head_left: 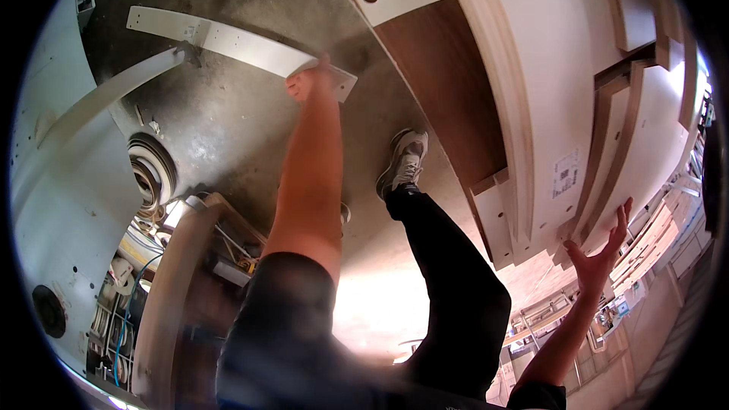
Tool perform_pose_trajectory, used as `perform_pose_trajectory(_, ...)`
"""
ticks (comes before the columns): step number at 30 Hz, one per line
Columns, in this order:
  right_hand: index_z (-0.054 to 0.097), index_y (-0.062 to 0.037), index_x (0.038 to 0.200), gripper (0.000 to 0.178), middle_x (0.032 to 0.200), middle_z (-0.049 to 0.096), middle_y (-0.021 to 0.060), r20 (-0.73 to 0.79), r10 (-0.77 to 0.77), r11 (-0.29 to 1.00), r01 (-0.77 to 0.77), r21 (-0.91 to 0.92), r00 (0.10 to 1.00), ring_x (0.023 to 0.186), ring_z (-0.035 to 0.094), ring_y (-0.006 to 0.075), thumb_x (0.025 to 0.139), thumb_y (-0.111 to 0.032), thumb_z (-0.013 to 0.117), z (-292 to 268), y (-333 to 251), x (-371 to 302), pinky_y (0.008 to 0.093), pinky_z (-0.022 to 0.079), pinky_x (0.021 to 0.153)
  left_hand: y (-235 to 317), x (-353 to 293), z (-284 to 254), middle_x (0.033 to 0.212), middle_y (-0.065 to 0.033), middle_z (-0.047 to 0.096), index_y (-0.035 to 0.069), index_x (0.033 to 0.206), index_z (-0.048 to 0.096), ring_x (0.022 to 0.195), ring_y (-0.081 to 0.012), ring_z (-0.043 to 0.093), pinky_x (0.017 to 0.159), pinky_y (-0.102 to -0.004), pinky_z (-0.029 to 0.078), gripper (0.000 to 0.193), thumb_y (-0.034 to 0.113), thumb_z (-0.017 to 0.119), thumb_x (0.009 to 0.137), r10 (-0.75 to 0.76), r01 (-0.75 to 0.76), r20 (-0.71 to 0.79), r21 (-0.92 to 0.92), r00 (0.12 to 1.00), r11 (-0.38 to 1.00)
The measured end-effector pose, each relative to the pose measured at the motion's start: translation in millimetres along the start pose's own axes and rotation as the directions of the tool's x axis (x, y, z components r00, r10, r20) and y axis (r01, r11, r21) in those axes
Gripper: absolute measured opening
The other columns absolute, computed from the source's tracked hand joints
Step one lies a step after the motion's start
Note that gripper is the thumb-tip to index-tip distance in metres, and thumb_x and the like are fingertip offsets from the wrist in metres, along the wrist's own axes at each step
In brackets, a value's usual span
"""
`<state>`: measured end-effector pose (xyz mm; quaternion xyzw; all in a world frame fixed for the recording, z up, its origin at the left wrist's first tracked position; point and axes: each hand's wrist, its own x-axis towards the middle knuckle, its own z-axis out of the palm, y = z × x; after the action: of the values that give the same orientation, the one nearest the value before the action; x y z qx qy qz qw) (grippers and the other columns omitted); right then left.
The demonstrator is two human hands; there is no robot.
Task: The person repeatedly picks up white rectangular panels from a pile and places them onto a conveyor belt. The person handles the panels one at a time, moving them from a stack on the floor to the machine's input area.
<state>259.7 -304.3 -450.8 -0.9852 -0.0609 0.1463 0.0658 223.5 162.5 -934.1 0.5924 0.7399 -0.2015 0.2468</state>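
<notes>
My left hand (309, 82) reaches forward, its fingers closed at the near end of a long, narrow white board (247, 47). Small holes show near the board's ends. A second pale strip (125, 89) runs from a dark fitting beside that board toward the left. On the right, my right hand (598, 258) has its thumb and fingers spread at the lower end of a stack of white boards (645, 133) with brown edges. Whether its fingertips touch the boards is hard to tell.
A large pale machine surface (72, 220) fills the left side. Coiled edging strips (152, 167) lie on the concrete floor (243, 114). A wooden stand (178, 288) with tools is at lower left. White panels (547, 91) with a dark brown panel (444, 76) rise at right. My shoe (406, 156) is between.
</notes>
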Motion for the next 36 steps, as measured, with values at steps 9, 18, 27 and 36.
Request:
perform_pose_trajectory(9,0.033,-0.0073,0.153,0.110,0.169,0.023,0.0178,0.033,-0.043,0.999,0.043,-0.010,0.999,0.156,0.020,0.0399,0.060,-0.019,0.091,-7,-13,11,0.0537,0.023,0.126,-61,-44,-74,0.123,-0.0126,0.056,0.004,0.128,0.049,0.108,-0.0315,0.059,0.091,-0.0469,0.052,0.055,0.028,0.074,0.086,0.506,0.038,0.217,-0.940,0.834,0.340)
perform_pose_trajectory(18,0.034,-0.0084,0.154,0.109,0.170,0.018,0.0170,0.213,-0.062,0.989,0.032,0.144,0.975,0.156,0.015,0.0429,0.063,-0.020,0.093,-62,-6,7,0.0525,0.025,0.125,-57,-164,-339,0.122,-0.0152,0.055,0.007,0.132,0.053,0.091,-0.0267,0.056,0.078,-0.0412,0.052,0.063,0.036,0.066,0.078,0.757,0.566,0.222,-0.792,0.614,-0.228)
perform_pose_trajectory(27,0.026,-0.0107,0.161,0.113,0.172,0.008,0.0165,0.462,-0.068,0.988,-0.003,0.151,0.884,0.157,0.009,0.0419,0.071,-0.035,0.091,-86,18,21,0.0521,0.022,0.126,-96,-244,-469,0.119,-0.0133,0.053,0.008,0.140,0.050,0.085,-0.0234,0.052,0.068,-0.0311,0.048,0.074,0.037,0.073,0.076,0.858,0.809,0.256,-0.525,0.446,-0.264)
perform_pose_trajectory(36,0.024,-0.0118,0.163,0.115,0.173,0.000,0.0152,0.678,-0.026,0.986,-0.091,0.136,0.735,0.158,0.005,0.0396,0.073,-0.045,0.088,-116,15,44,0.0486,0.022,0.126,-117,-333,-499,0.123,-0.0171,0.052,-0.007,0.147,0.033,0.086,-0.0220,0.050,0.067,-0.0329,0.049,0.095,0.039,0.076,0.076,0.914,0.788,0.239,-0.603,0.328,-0.125)
